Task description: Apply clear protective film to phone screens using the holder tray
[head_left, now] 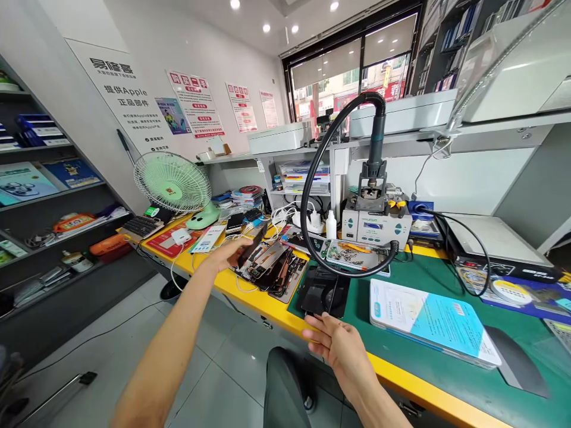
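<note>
On the left, my left hand is closed on the edge of a dark, flat phone screen, which stands tilted above a heap of parts. Beneath and beside it lies a pile of loose phone screens and panels on the yellow bench edge. My right hand is palm up with fingers apart, at the front edge of the bench. Its fingertips are close to a black flat panel on the green mat; whether they touch it I cannot tell.
A hot-air station with a looping black hose stands behind the mat. A blue and white box lies to the right. A green fan, white cables and a white bottle are along the bench.
</note>
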`<state>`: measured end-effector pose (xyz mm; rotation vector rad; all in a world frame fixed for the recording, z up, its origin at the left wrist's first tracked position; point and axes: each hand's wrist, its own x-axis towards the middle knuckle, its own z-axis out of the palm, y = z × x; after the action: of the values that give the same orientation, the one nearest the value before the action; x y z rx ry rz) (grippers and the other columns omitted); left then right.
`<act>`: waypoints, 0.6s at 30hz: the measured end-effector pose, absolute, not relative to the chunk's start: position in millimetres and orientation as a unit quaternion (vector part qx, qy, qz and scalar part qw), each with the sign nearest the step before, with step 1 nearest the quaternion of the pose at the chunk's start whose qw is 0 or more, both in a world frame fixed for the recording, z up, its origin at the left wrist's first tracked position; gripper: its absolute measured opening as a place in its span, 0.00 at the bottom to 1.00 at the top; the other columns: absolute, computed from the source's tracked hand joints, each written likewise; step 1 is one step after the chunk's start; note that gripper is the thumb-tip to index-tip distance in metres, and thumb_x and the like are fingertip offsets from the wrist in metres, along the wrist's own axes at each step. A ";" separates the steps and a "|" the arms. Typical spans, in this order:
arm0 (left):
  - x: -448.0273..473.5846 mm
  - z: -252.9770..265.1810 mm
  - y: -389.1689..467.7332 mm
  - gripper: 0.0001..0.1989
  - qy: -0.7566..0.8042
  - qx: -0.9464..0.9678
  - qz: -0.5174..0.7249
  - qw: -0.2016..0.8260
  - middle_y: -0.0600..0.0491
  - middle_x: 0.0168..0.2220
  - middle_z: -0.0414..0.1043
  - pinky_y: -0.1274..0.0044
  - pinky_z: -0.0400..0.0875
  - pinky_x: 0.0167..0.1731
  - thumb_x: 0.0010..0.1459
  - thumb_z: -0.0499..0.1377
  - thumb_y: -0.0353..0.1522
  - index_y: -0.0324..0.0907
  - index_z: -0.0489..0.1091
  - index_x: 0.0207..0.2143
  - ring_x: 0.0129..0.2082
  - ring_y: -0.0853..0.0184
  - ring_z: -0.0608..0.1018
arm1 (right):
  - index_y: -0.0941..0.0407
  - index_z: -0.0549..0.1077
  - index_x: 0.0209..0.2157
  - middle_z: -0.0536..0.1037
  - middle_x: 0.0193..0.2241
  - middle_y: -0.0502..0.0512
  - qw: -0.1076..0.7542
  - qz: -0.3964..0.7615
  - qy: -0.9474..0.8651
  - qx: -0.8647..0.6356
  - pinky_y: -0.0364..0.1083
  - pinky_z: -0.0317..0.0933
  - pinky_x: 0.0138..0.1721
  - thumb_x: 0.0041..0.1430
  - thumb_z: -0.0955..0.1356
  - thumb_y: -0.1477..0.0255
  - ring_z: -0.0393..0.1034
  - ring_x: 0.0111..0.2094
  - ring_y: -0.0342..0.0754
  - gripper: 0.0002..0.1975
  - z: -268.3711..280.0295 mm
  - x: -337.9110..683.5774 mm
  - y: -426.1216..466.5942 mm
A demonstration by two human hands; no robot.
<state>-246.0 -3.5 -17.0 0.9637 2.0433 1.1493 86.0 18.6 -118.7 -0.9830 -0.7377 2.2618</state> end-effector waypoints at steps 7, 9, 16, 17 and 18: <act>-181.8 -23.3 -45.2 0.35 0.484 0.300 0.662 0.488 0.44 0.37 0.75 0.72 0.69 0.32 0.45 0.61 0.55 0.38 0.72 0.45 0.35 0.61 0.75 | 0.59 0.71 0.42 0.79 0.52 0.67 0.296 0.876 -0.176 -0.338 0.50 0.75 0.47 0.60 0.70 0.75 0.79 0.49 0.57 0.08 -111.7 82.8 17.9; -157.5 -26.0 -45.3 0.34 0.416 0.281 0.690 0.520 0.44 0.38 0.74 0.73 0.68 0.32 0.44 0.63 0.54 0.38 0.72 0.45 0.36 0.62 0.73 | 0.59 0.70 0.42 0.77 0.55 0.68 0.292 0.887 -0.143 -0.328 0.52 0.74 0.51 0.61 0.68 0.78 0.77 0.51 0.57 0.07 -100.4 85.7 17.2; -97.1 -21.5 -38.2 0.34 0.290 0.246 0.710 0.592 0.43 0.42 0.73 0.74 0.69 0.35 0.45 0.64 0.52 0.34 0.73 0.46 0.39 0.62 0.72 | 0.60 0.69 0.45 0.78 0.51 0.73 0.267 0.895 -0.145 -0.328 0.58 0.72 0.55 0.60 0.66 0.78 0.77 0.51 0.61 0.10 -86.2 100.9 22.0; -91.3 -21.8 -37.3 0.35 0.283 0.245 0.708 0.599 0.43 0.42 0.73 0.73 0.69 0.35 0.45 0.64 0.52 0.34 0.73 0.46 0.39 0.62 0.72 | 0.60 0.68 0.45 0.78 0.51 0.73 0.268 0.897 -0.138 -0.324 0.57 0.72 0.55 0.61 0.66 0.78 0.77 0.52 0.61 0.10 -87.2 103.1 23.2; -86.1 -22.6 -36.3 0.34 0.277 0.244 0.705 0.605 0.43 0.42 0.73 0.73 0.69 0.35 0.46 0.64 0.52 0.34 0.73 0.47 0.39 0.62 0.72 | 0.60 0.68 0.45 0.78 0.51 0.73 0.265 0.899 -0.131 -0.324 0.57 0.72 0.55 0.61 0.66 0.77 0.77 0.52 0.61 0.10 -88.0 105.1 24.0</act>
<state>-86.1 -36.3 -22.6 0.5654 0.6420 1.6321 105.1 24.0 -88.0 -0.8743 -0.3551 2.4293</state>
